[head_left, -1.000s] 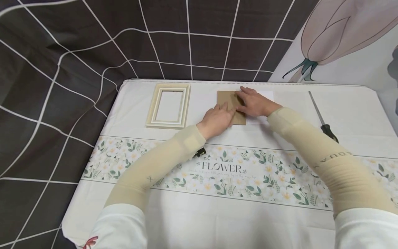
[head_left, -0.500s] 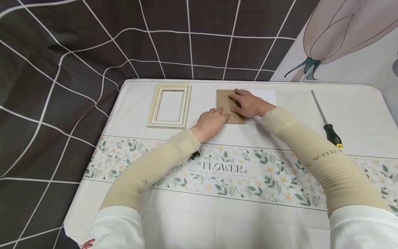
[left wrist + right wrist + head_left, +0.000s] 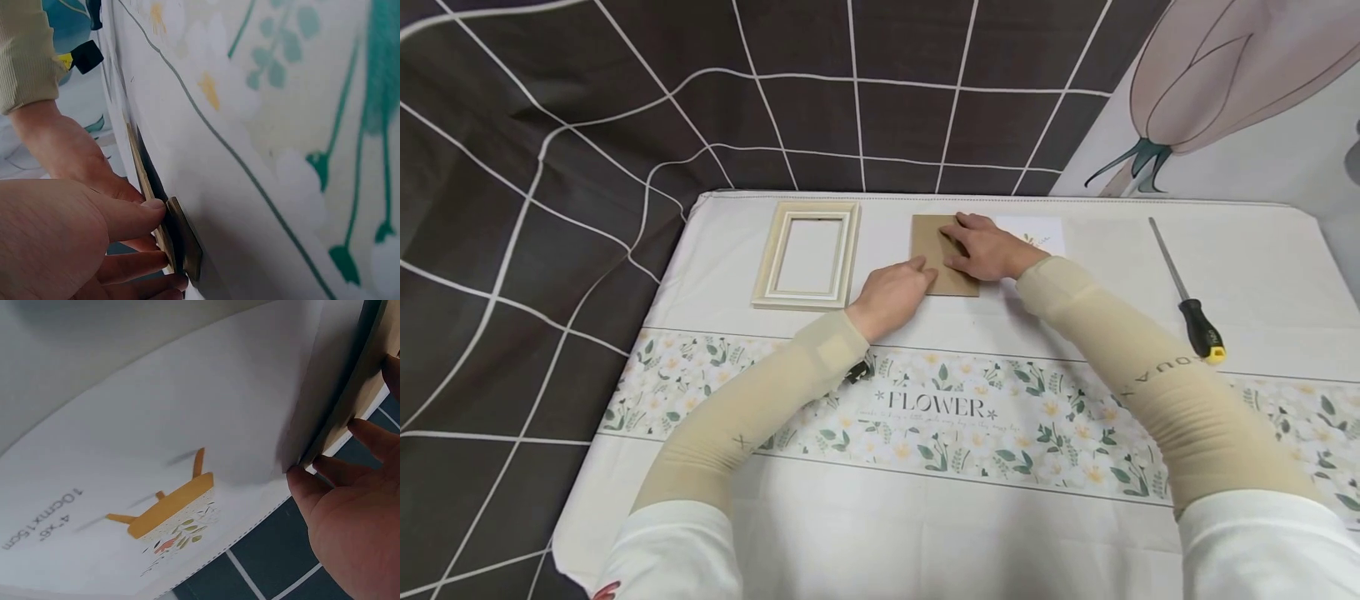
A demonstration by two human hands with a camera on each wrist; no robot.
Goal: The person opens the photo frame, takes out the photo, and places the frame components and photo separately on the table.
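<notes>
A brown backing board lies near the back of the table under both hands. At its left edge, my left hand pinches the board between thumb and fingers. A smaller strip projects beside the board in the left wrist view, with a dark gap between them. Bent fingertips of my right hand touch the board's upper face and far edge. Partly behind that hand is a white card; the right wrist view shows its orange print and size lettering.
Left of the board lies a cream picture frame. A screwdriver with a black and yellow handle lies to the right. A floral band with lettering crosses the tablecloth. Dark gridded cloth hangs behind the table.
The board has slid left, away from the white card, with both hands moving along. More of the card's print now shows. The picture frame and screwdriver stay in place.
</notes>
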